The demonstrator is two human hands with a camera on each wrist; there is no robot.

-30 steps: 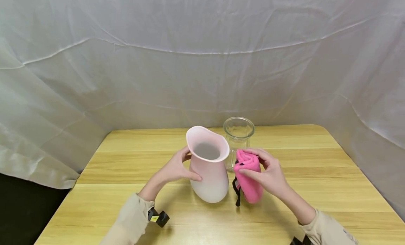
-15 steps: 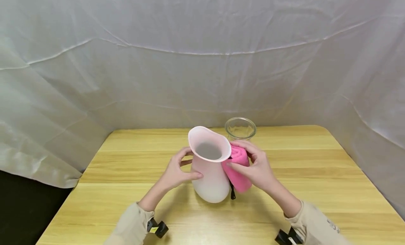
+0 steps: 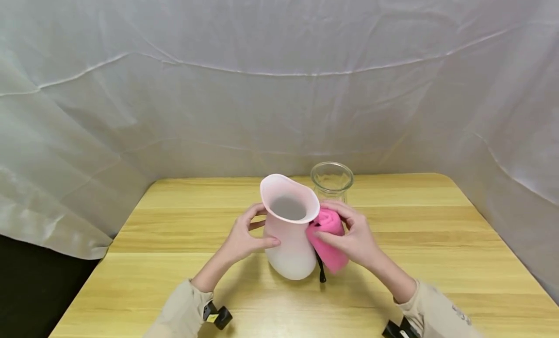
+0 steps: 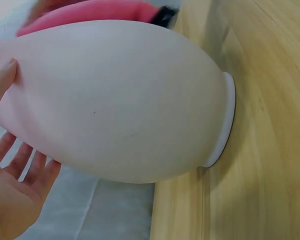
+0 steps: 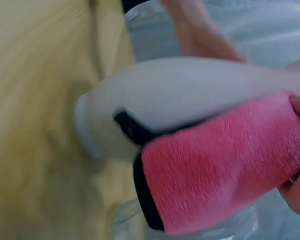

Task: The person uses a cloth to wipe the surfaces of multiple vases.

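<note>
A pale pink vase (image 3: 289,231) with a flared rim stands upright on the wooden table (image 3: 174,280). My left hand (image 3: 244,236) grips its left side, thumb on the front. The vase's belly (image 4: 125,100) fills the left wrist view, its white base ring on the wood. My right hand (image 3: 353,233) holds a folded pink cloth (image 3: 328,238) with black trim and presses it against the vase's right side. In the right wrist view the cloth (image 5: 220,170) lies against the vase (image 5: 190,95).
A clear glass jar (image 3: 331,180) stands just behind the vase and the cloth. White fabric (image 3: 279,86) hangs round the back and both sides of the table. A dark gap lies past the table's left edge.
My right hand brought the pink cloth leftward from beside the vase until it pressed on the vase's right side, then slid slightly down. The left hand and vase stayed put.
</note>
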